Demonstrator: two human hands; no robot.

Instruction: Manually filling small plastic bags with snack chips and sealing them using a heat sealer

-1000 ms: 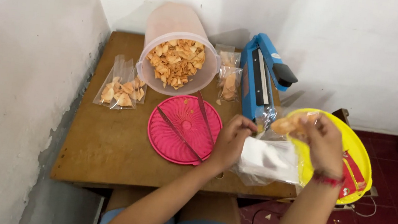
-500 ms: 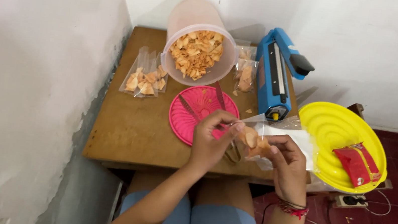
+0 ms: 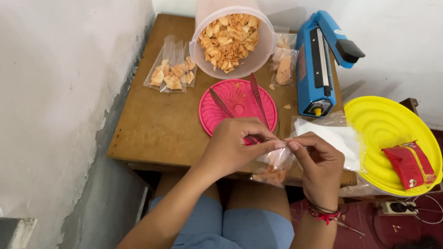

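Observation:
My left hand [image 3: 236, 143] and my right hand [image 3: 315, 163] pinch the top of a small clear plastic bag [image 3: 274, 167] of orange chips, held over the near table edge above my lap. Just beyond my hands lies a pink round lid [image 3: 235, 102] with two red tongs across it. A tipped translucent tub [image 3: 231, 33] full of orange chips rests at the back of the wooden table [image 3: 148, 127]. A stack of empty clear bags [image 3: 332, 137] lies right of my hands.
A blue heat sealer [image 3: 319, 63] stands at the back right. Filled chip bags lie at the left [image 3: 170, 72] and behind the tub [image 3: 284, 64]. A yellow round tray [image 3: 373, 126] holds a red packet [image 3: 411, 163]. White walls close in left and behind; cables lie on the red floor.
My right hand came back from the yellow tray with chips. Both hands drew together at the near table edge and now pinch the filled bag's top.

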